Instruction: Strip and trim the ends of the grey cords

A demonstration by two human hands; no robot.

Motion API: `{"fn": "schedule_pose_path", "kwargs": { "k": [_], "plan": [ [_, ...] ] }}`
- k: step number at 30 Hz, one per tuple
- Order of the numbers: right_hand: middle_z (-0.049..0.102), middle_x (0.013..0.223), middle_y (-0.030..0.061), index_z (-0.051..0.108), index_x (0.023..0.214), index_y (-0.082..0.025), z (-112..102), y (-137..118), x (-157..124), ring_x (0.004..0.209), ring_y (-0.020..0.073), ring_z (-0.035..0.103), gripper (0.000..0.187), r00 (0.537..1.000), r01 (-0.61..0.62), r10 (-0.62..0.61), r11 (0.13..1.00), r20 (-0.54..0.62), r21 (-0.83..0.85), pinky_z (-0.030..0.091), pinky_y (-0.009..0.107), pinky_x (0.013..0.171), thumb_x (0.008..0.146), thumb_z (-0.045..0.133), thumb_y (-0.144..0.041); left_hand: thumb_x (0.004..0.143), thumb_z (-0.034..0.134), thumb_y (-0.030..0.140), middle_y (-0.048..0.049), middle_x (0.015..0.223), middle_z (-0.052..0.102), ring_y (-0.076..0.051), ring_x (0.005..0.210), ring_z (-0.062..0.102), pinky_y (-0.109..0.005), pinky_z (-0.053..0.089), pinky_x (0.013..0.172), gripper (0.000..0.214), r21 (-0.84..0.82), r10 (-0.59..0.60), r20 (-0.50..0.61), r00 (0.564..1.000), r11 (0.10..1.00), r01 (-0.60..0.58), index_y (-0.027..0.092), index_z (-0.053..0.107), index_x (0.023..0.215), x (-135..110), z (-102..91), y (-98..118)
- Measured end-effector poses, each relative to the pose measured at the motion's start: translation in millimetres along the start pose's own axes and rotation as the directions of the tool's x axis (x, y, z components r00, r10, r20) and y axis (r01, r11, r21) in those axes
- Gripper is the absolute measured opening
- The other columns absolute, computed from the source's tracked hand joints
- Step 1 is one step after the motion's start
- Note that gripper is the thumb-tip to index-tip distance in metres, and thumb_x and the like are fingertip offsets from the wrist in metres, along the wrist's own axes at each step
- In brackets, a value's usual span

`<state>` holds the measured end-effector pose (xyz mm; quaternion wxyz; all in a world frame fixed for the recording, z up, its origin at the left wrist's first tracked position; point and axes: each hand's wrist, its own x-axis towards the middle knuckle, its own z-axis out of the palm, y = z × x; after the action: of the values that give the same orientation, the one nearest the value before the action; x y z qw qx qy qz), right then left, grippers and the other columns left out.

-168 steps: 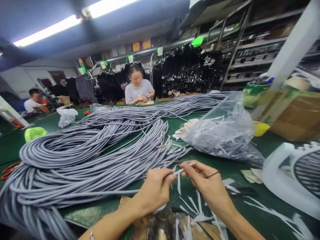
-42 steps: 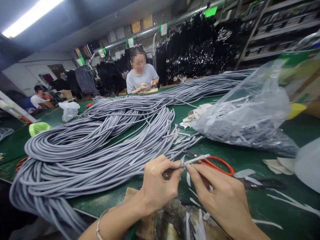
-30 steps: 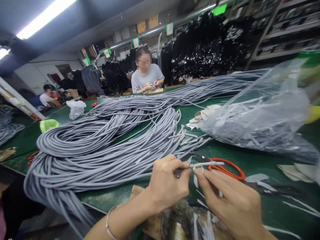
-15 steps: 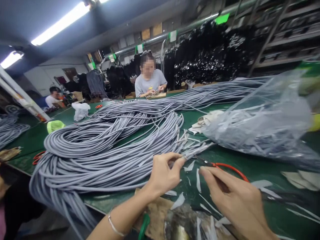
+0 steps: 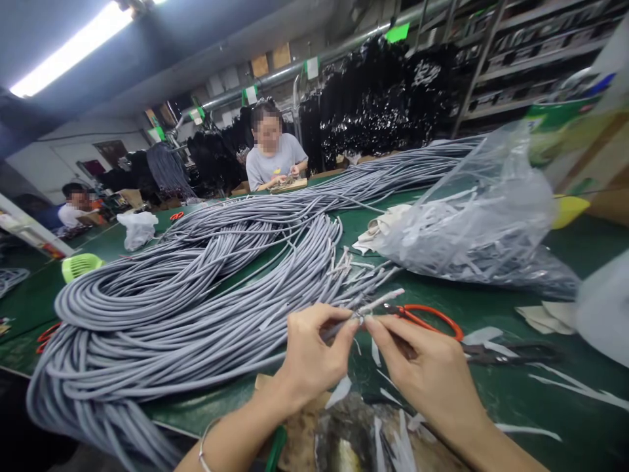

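Observation:
My left hand (image 5: 317,347) is closed in a pinch around a grey cable (image 5: 350,314), close to its end. A pale stripped end (image 5: 386,300) sticks out beyond the fingers. My right hand (image 5: 422,360) meets the left at that spot, thumb and forefinger pinched on the cable where the grey jacket stops; the exact bit between the fingertips is too small to make out. Just behind the right hand lies a pair of red-handled cutters (image 5: 427,316). A large coil of grey cables (image 5: 196,328) spreads out to the left.
A clear plastic bag (image 5: 472,229) of white strips sits at the right, beside folded cloth (image 5: 378,229). Dark-handled pliers (image 5: 511,353) and scraps lie on the green table (image 5: 472,400). A piece of cardboard (image 5: 299,419) is in front. A co-worker (image 5: 275,157) sits opposite.
My right hand has moved left to the cable end, and its fingertips now meet those of my left hand. The view has swung a little to the right.

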<state>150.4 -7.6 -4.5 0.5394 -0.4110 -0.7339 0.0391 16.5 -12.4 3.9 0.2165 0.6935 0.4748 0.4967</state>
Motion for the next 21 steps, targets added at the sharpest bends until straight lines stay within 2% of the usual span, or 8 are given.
{"fn": "schedule_pose_path", "kwargs": {
  "k": [3, 5, 7, 10, 14, 19, 21],
  "plan": [
    [0.049, 0.042, -0.0046, 0.054, 0.056, -0.017, -0.2, 0.7, -2.3, 0.032, 0.0056, 0.042, 0.038, 1.0, -0.013, 0.013, 1.0, 0.017, -0.011, 0.033, 0.016, 0.033, 0.091, 0.04, -0.026, 0.076, 0.056, 0.014, -0.0037, 0.065, 0.063, -0.012, 0.055, 0.055, -0.02, 0.044, 0.051, 0.01, 0.13, 0.106, -0.005, 0.994, 0.986, -0.105, 0.013, 0.065, 0.073, -0.7, 1.1, 1.3],
    [0.059, 0.051, -0.0017, 0.058, 0.063, -0.017, -0.3, 1.5, -4.7, 0.039, 0.0073, 0.052, 0.032, 0.995, 0.083, -0.085, 0.995, -0.047, -0.062, 0.041, 0.016, 0.041, 0.089, 0.042, -0.022, 0.076, 0.054, 0.011, -0.0026, 0.062, 0.06, -0.011, 0.053, 0.052, -0.021, 0.042, 0.05, 0.012, 0.19, 0.142, -0.009, 0.99, 0.972, -0.137, 0.014, 0.064, 0.071, -1.1, 2.4, 2.1],
    [0.066, 0.061, 0.0016, 0.062, 0.07, -0.016, -0.2, 2.3, -6.8, 0.049, 0.0102, 0.06, 0.023, 0.967, 0.212, -0.227, 0.968, -0.113, -0.131, 0.047, 0.018, 0.051, 0.087, 0.046, -0.017, 0.074, 0.052, 0.009, -0.0023, 0.061, 0.059, -0.012, 0.054, 0.052, -0.021, 0.041, 0.05, 0.014, 0.2, 0.133, -0.018, 0.991, 0.972, -0.127, 0.015, 0.064, 0.07, -1.5, 3.9, 2.2],
    [0.066, 0.061, 0.0025, 0.062, 0.071, -0.016, 1.2, 2.8, -7.7, 0.051, 0.0116, 0.061, 0.019, 0.937, 0.3, -0.325, 0.937, -0.127, -0.179, 0.049, 0.02, 0.054, 0.085, 0.049, -0.014, 0.072, 0.052, 0.008, -0.0018, 0.06, 0.058, -0.012, 0.054, 0.052, -0.021, 0.04, 0.049, 0.014, 0.21, 0.116, -0.032, 0.993, 0.972, -0.107, 0.016, 0.063, 0.067, -2.1, 5.2, 0.7],
    [0.066, 0.061, 0.0025, 0.062, 0.07, -0.016, 3.2, 2.2, -4.8, 0.051, 0.0116, 0.062, 0.021, 0.94, 0.298, -0.318, 0.942, -0.125, -0.155, 0.049, 0.02, 0.054, 0.086, 0.048, -0.016, 0.071, 0.05, 0.006, -0.001, 0.059, 0.054, -0.011, 0.052, 0.05, -0.02, 0.038, 0.047, 0.017, 0.23, 0.138, -0.048, 0.989, 0.965, -0.123, 0.016, 0.062, 0.065, -3.1, 4.3, -3.7],
    [0.061, 0.051, -0.0019, 0.062, 0.065, -0.016, 3.3, 3.0, -0.1, 0.036, 0.0075, 0.052, 0.029, 0.993, 0.111, -0.113, 0.992, -0.028, -0.056, 0.04, 0.015, 0.035, 0.088, 0.045, -0.022, 0.076, 0.048, 0.008, -0.0017, 0.061, 0.055, -0.012, 0.053, 0.05, -0.022, 0.038, 0.05, 0.019, 0.29, 0.197, -0.018, 0.98, 0.939, -0.183, 0.017, 0.061, 0.068, -4.5, 5.8, -8.0],
    [0.062, 0.051, -0.0011, 0.062, 0.065, -0.016, 4.1, 3.2, -0.7, 0.038, 0.0081, 0.053, 0.028, 0.986, 0.149, -0.154, 0.985, -0.066, -0.082, 0.042, 0.016, 0.039, 0.087, 0.046, -0.021, 0.077, 0.048, 0.008, -0.0018, 0.061, 0.055, -0.012, 0.054, 0.051, -0.022, 0.039, 0.05, 0.019, 0.292, 0.189, -0.021, 0.982, 0.94, -0.175, 0.017, 0.061, 0.067, -4.1, 6.9, -8.4]
  ]
}}
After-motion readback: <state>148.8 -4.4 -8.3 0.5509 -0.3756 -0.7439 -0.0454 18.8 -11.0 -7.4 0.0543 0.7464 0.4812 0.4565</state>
